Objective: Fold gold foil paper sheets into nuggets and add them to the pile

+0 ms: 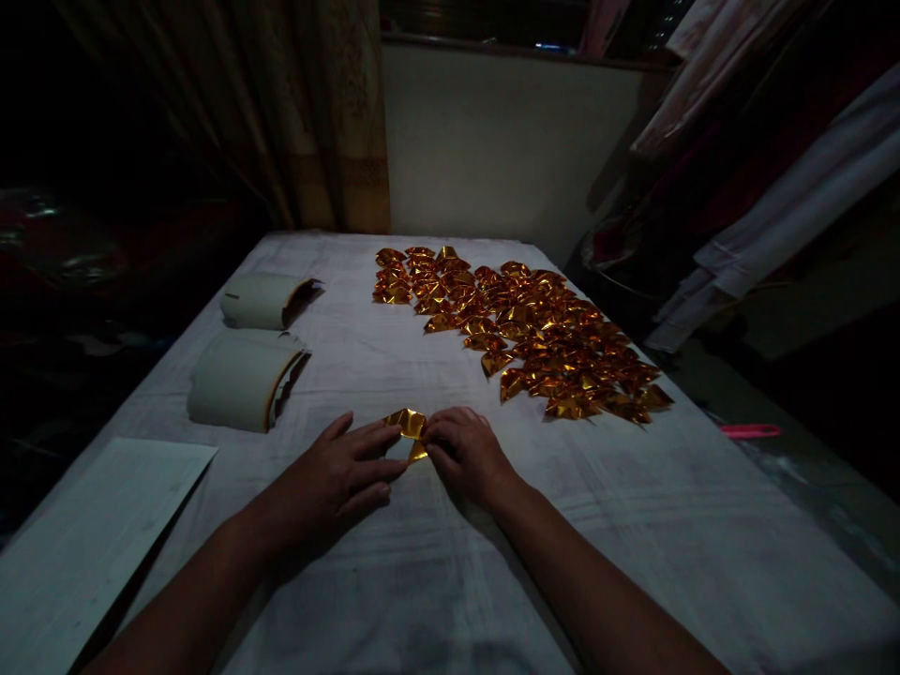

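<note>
A shiny gold foil paper [406, 421], partly folded, lies on the table between my two hands. My right hand [464, 448] pinches its right end, with the fingertips closed together. My left hand [352, 466] rests flat on its left side, fingers stretched out and touching the foil. Part of the paper is hidden under the fingers of both hands. Beyond my right hand, several folded gold foil pieces [520, 319] lie close together in a spread-out group.
Two curved pale stacks of sheets [243, 380] lie on the left of the cloth-covered table [337, 600]. A flat pale board [105, 525] is at the near left. A curtain [337, 112] hangs behind, clothes [787, 206] hang at right, and a pink object [751, 431] lies beyond the right edge.
</note>
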